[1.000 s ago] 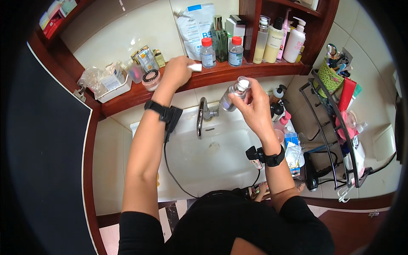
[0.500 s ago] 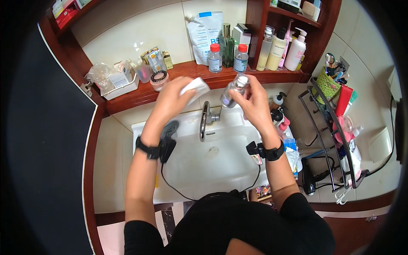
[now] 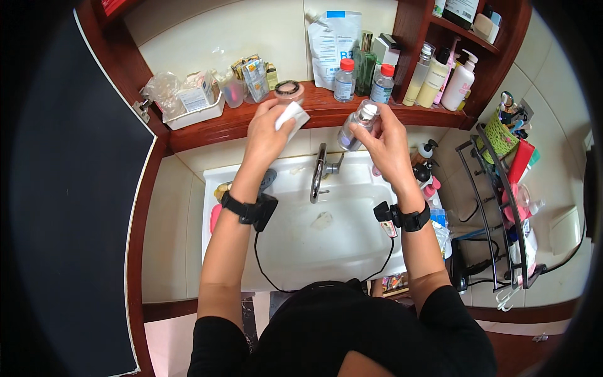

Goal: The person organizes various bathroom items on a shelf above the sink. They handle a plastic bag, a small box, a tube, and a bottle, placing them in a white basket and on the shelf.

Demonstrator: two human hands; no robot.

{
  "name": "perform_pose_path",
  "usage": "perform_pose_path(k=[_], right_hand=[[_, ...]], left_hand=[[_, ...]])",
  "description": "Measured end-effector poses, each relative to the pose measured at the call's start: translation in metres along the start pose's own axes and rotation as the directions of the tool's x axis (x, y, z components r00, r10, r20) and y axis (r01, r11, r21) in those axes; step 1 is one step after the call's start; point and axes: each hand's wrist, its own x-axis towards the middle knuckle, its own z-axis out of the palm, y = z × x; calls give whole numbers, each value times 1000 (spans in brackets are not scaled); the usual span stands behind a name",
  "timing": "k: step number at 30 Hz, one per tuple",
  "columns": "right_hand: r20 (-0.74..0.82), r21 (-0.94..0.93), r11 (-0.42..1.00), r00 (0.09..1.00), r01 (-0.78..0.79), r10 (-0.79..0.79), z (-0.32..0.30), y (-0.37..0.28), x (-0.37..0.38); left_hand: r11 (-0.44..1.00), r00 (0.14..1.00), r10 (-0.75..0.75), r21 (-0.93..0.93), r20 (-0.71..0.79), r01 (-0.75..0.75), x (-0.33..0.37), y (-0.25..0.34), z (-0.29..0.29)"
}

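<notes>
Your right hand (image 3: 386,141) wraps the clear bottle (image 3: 357,125) above the sink (image 3: 326,232); your left hand (image 3: 267,135) pinches a white pad (image 3: 291,115). Keep the pad close under the bottle's mouth and tip slowly.

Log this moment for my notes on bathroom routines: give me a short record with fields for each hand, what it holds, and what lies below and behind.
left hand: holds a white pad in its grip
right hand: holds a small clear bottle, tilted toward the pad
below: white sink with a metal tap
behind: wooden shelf with bottles and a white tray
wrists: black bands with cables
</notes>
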Motion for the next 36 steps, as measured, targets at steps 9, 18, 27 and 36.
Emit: perform_pose_path(k=[9,18,27,36], right_hand=[[16,-60,998,999,33,-32,7,5,25],[40,-93,991,995,100,-97,19,-4,65],[56,-330,932,988,154,-143,76,-9,105],[-118,-363,909,957,207,-265,130,21,127]], left_hand=[[982,950,170,34,261,-185,8,31,15],[979,957,14,189,289,-71,25,7,14],[989,982,92,101,167,-110,-7,1,-6],[998,992,56,26,110,-59,-59,11,-36]])
